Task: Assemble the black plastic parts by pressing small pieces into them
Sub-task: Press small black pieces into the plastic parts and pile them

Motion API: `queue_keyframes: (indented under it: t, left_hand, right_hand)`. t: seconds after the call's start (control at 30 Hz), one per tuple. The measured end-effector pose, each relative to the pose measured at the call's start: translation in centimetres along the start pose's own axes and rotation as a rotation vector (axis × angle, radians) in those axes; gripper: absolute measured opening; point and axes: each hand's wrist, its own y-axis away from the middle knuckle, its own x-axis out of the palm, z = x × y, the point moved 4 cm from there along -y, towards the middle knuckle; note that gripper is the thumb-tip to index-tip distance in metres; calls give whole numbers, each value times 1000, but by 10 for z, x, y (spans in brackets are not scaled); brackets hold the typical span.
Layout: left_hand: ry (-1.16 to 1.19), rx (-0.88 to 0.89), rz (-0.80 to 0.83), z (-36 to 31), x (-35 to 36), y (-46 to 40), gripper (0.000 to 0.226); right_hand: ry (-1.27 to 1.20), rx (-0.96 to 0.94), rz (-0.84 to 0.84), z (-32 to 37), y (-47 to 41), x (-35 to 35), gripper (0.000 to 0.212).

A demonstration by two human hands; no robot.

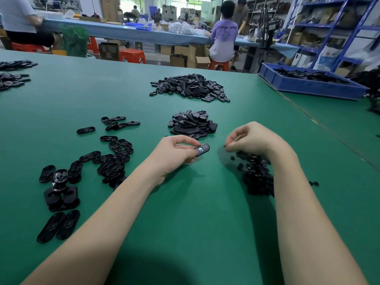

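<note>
My left hand point(176, 152) pinches a black oval plastic part point(202, 149) just above the green table point(197, 212); a small shiny piece shows in the part's hole. To its right, my right hand point(249, 138) has its fingers curled, with the fingertips pinching a small black piece point(225, 146) over a heap of small black pieces point(256, 175). A pile of black oval parts point(192, 124) lies just beyond both hands. The two hands are a short gap apart.
A bigger pile of black parts point(191, 86) lies farther back. Loose oval parts point(109, 161) are spread at the left, more at the far left edge point(12, 76). A blue bin point(308, 82) of parts stands at the back right. People sit at a far bench.
</note>
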Motion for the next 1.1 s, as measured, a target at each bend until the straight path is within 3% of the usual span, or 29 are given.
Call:
queue_keyframes:
  t: [0.1, 0.17, 0.27, 0.73, 0.93, 1.1]
  left_hand:
    - [46, -11, -10, 2, 0, -1, 26]
    - [54, -16, -15, 2, 0, -3, 18]
    - [46, -34, -20, 2, -2, -3, 25]
    - [42, 13, -26, -3, -4, -2, 25]
    - [83, -4, -37, -4, -6, -2, 21]
    - [189, -49, -24, -6, -6, -1, 22]
  right_hand:
    - [-170, -113, 88, 18, 4, 6, 10]
    - [-171, -147, 129, 27, 4, 12, 10]
    - [-116, -173, 168, 34, 5, 21, 5]
    - [-152, -190, 115, 40, 0, 27, 3]
    - [-144, -147, 69, 40, -1, 26, 19]
    - [-216, -130, 117, 35, 1, 29, 21]
